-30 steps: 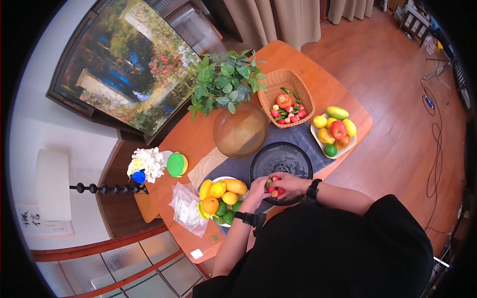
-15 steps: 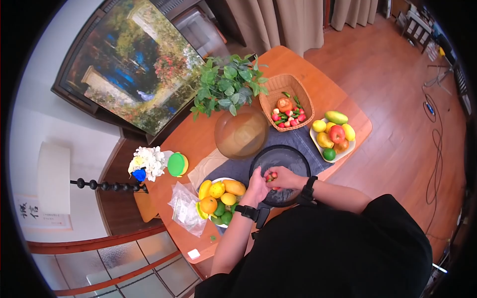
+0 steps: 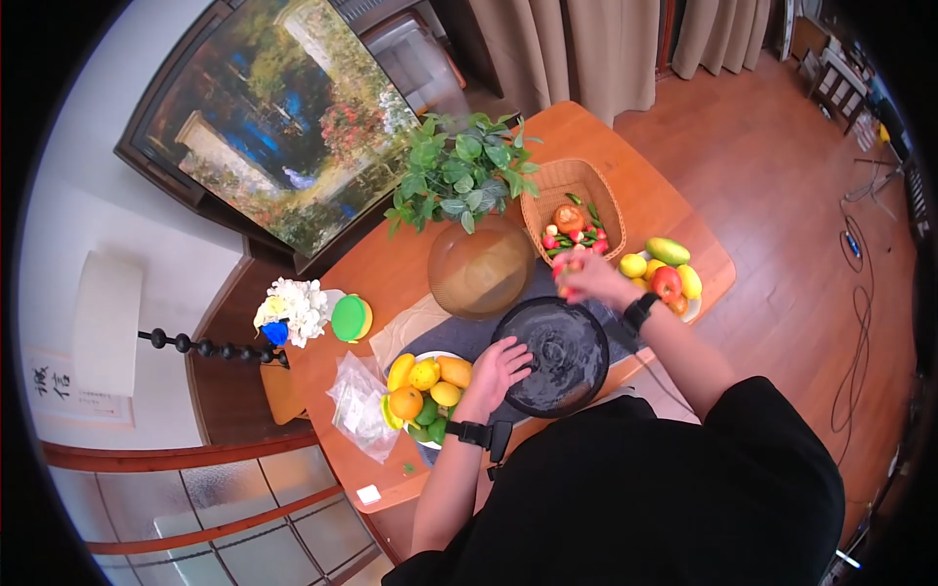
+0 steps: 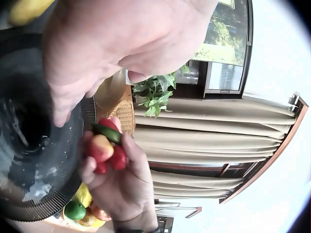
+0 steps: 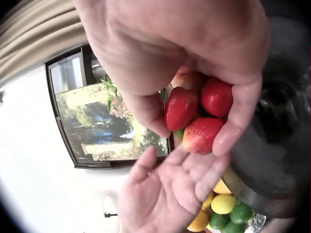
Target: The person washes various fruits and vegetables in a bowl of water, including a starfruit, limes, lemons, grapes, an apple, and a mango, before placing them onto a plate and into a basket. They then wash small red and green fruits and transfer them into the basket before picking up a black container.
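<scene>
Several small red-and-yellow fruits (image 5: 182,108) and a green pepper (image 4: 108,133) sit bunched in my right hand (image 3: 598,278), its fingers and thumb curled round them. That hand is raised between the black basin (image 3: 552,356) and the wicker basket (image 3: 567,181), close to the basket's near edge. The basin looks wet inside. Over its left rim my left hand (image 3: 498,369) is held with fingers extended and nothing in it. In the basket lie a tomato-like orange-red fruit (image 3: 568,218), more small red fruits and green peppers.
A plate of yellow, orange and green fruit (image 3: 425,375) stands left of the basin, beside a crumpled plastic bag (image 3: 362,410). Behind are a brown translucent bowl (image 3: 479,269) and a leafy plant (image 3: 464,171). Another fruit plate (image 3: 695,308) is at the right; a green-lidded container (image 3: 350,318) is at the left.
My hands were together over the basin with the red fruits between them. They have parted: the right carries the fruits up toward the basket, while the left stays near the basin's left rim, fingers spread.
</scene>
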Tool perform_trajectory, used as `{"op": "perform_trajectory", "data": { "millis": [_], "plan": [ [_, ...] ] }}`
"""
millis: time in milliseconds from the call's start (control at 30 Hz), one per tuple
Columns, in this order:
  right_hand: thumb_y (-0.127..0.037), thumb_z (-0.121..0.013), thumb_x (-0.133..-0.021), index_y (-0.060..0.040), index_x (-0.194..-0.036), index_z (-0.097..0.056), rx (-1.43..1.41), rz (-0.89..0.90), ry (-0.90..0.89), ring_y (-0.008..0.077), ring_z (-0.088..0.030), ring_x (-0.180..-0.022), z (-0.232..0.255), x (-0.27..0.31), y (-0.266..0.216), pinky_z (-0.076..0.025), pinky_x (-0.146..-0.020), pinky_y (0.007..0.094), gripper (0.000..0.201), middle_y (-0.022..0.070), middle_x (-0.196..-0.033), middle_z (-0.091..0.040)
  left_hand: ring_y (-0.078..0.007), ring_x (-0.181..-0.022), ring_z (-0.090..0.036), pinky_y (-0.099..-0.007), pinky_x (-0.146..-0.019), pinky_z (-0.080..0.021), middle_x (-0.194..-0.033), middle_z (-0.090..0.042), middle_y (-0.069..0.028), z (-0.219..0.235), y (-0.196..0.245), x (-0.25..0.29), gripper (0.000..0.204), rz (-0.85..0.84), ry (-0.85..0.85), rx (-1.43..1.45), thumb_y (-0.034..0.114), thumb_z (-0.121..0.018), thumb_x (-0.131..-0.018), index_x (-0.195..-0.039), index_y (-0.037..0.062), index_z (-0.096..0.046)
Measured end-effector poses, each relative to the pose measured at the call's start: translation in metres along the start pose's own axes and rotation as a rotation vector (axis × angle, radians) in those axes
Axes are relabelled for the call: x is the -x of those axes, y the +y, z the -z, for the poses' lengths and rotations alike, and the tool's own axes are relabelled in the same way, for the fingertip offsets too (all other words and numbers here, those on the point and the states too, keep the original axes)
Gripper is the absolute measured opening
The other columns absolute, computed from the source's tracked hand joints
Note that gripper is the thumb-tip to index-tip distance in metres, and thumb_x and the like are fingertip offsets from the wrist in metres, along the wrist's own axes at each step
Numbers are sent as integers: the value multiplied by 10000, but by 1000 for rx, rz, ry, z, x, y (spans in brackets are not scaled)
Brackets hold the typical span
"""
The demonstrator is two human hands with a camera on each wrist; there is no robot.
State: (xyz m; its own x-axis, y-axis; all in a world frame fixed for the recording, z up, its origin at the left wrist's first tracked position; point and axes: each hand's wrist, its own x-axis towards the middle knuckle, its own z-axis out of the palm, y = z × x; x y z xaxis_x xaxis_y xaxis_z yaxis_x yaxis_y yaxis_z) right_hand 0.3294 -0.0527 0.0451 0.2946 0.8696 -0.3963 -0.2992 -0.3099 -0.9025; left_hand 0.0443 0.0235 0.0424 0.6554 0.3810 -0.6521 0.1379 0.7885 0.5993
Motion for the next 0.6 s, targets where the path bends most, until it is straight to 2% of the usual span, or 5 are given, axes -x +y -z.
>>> {"op": "perform_trajectory", "data": {
  "millis": [67,133,167,300,600],
  "plan": [
    [-166,-740,-823,-81,-1127,-614,136,186,191,187,-667,-744,29,-30,-9,-567,-622,316,340,56,-891,-661,-345,-1209,-568,-464,-999,-478,-1356,-524,-230,14,-6,8,448,-14,14,3,324,-453,-1017,-1345,19,-447],
    [-171,-763,-772,-36,-1095,-625,683,432,475,308,-666,-816,54,-60,-10,-556,-721,393,376,140,-909,-657,-335,-1189,-585,-457,-979,-493,-1342,-540,-220,27,-15,16,424,-28,28,4,300,-460,-1015,-1334,21,-461],
    [-224,-763,-749,-8,-1069,-635,794,544,557,388,-630,-964,65,-75,2,-514,-886,446,407,220,-964,-649,-335,-1188,-586,-451,-974,-495,-1341,-541,-220,32,-20,19,426,-24,46,9,299,-463,-1013,-1337,22,-458],
    [-348,-711,-818,-16,-1222,-595,1089,239,411,427,-549,-1183,87,-101,47,-443,-1030,466,535,295,-1192,-590,-323,-1172,-600,-423,-963,-502,-1329,-555,-212,43,-28,38,432,-35,85,18,308,-483,-1010,-1337,26,-471],
    [-261,-657,-890,17,-1321,-535,776,371,505,414,-539,-1200,95,-81,22,-448,-1023,426,527,294,-1258,-551,-307,-1137,-625,-409,-940,-514,-1293,-589,-197,55,-36,52,405,-68,113,80,303,-493,-1009,-1316,40,-505]
  ]
}}
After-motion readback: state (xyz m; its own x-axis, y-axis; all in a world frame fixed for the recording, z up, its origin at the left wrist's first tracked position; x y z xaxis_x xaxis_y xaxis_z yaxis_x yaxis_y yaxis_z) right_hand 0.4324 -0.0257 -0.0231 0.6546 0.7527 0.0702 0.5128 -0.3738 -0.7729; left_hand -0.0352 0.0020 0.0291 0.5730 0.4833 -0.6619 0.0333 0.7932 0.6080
